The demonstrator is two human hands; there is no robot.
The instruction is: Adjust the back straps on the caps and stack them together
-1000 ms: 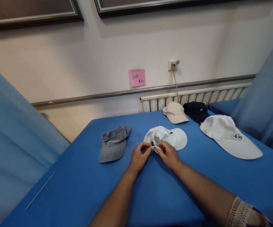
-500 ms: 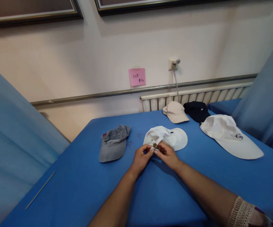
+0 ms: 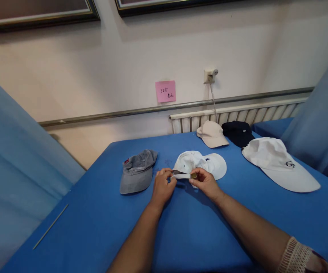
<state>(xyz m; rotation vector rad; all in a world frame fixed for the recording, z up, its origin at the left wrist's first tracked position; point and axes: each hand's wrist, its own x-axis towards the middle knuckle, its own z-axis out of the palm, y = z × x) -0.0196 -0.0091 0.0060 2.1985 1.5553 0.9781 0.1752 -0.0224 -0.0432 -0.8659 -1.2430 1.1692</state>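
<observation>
Head cam: L hand (image 3: 162,186) pinches back strap (image 3: 181,176) of white baseball cap (image 3: 191,158), R hand (image 3: 207,184) grips strap's brass-coloured buckle (image 3: 194,176); cap's on blue tbl (image 3: 96,227) (grey baseball cap (image 3: 137,173) nearby, to L).

White cap (image 3: 199,161) with its back strap stretched out nearly level.
It rests crown up on a blue surface (image 3: 186,235), back opening toward the viewer, curved brim (image 3: 217,167) pointing right; a small dark emblem (image 3: 207,159) marks the front. The pale strap (image 3: 181,176) ends at right by a brassy buckle (image 3: 194,176); whether it is fastened cannot be told.
</observation>
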